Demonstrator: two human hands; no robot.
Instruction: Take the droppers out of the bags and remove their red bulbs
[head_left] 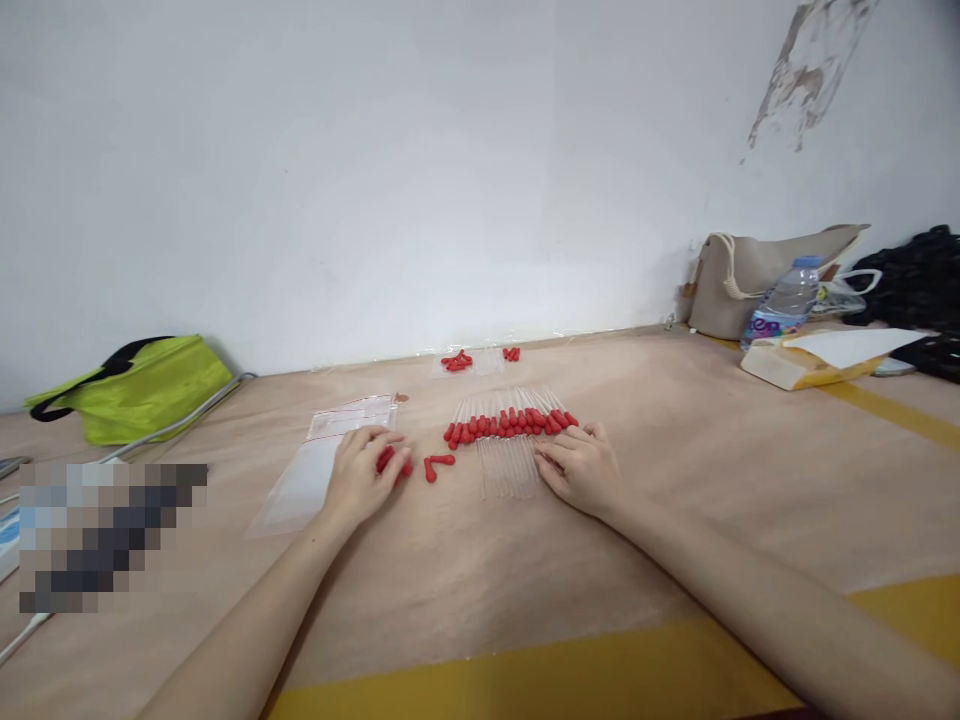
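My left hand curls over several red rubber dropper bulbs on the table, thumb and fingers around them. Two loose red bulbs lie just to its right. In the middle, a row of glass droppers lies with red bulbs towards me and clear tubes pointing to the wall. Nearer to me is a row of bare glass tubes without bulbs. My right hand is closed at the right end of these tubes, its fingertips pinched at the outermost one; the fingers partly hide the contact.
Clear zip bags lie left of my left hand. By the wall are more red bulbs on clear plastic. A green bag stands at left; a beige bag, water bottle and open box are at right.
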